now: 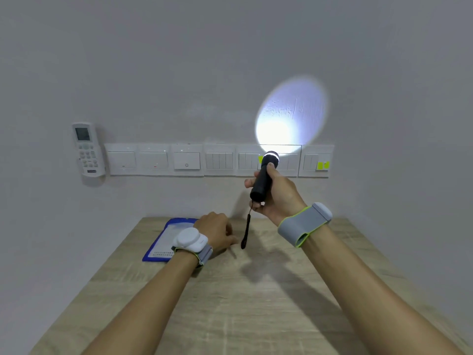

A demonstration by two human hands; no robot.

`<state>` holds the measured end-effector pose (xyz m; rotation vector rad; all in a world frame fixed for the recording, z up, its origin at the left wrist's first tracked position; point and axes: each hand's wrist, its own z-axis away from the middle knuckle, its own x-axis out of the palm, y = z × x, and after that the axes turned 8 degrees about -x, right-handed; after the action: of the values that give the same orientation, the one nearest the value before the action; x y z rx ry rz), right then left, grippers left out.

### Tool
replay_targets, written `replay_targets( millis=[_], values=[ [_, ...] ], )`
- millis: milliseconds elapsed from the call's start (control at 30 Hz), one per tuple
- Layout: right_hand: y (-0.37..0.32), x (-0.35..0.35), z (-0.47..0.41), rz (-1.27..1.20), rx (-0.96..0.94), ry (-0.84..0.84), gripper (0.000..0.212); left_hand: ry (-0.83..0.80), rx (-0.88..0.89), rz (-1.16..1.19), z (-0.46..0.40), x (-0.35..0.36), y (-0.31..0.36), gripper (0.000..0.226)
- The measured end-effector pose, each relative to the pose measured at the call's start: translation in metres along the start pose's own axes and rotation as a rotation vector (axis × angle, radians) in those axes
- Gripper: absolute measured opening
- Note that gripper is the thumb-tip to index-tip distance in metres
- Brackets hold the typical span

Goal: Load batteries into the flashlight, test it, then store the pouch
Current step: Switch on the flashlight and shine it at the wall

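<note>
two hands: both in view above the tabletop (256, 303)
right hand (277, 194): fingers wrapped round flashlight (263, 175), raised at 1 o'clock, beam lit on wall (291, 111)
left hand (217, 233): resting on tabletop, fingers loosely curled, holding nothing
pouch (163, 239): flat at 10 o'clock, partly under left hand

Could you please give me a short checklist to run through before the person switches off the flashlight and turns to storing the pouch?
1. Flashlight lit: ok, a bright beam spot shows on the wall.
2. Grip secure: ok, the right hand wraps the barrel, lanyard hanging free.
3. Left hand free: ok, it rests on the table, holding nothing visible.
4. Pouch within reach: ok, the blue pouch lies flat beside the left hand.
5. Pouch closed: cannot tell.
6. Spare batteries left out: cannot tell; none visible.
</note>
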<state>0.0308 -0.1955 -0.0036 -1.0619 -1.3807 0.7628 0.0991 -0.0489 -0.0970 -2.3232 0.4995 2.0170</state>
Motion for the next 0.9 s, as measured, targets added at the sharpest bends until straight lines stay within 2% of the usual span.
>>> replay_targets(
  millis=[300, 500, 700, 900],
  values=[
    [0.002, -0.006, -0.002, 0.005, 0.007, 0.016, 0.033, -0.028, -0.007, 0.039, -0.002, 0.031, 0.004, 0.031],
    [0.003, -0.008, -0.004, 0.012, 0.038, -0.015, 0.034, -0.018, -0.029, -0.003, 0.001, 0.043, 0.006, 0.05],
    [0.007, -0.009, -0.003, 0.07, 0.062, -0.033, 0.034, -0.025, -0.045, 0.011, -0.002, 0.047, 0.005, 0.053],
    [0.007, 0.002, 0.006, 0.172, 0.133, -0.234, 0.035, 0.002, -0.046, 0.009, -0.003, 0.049, 0.003, 0.055]
  ],
)
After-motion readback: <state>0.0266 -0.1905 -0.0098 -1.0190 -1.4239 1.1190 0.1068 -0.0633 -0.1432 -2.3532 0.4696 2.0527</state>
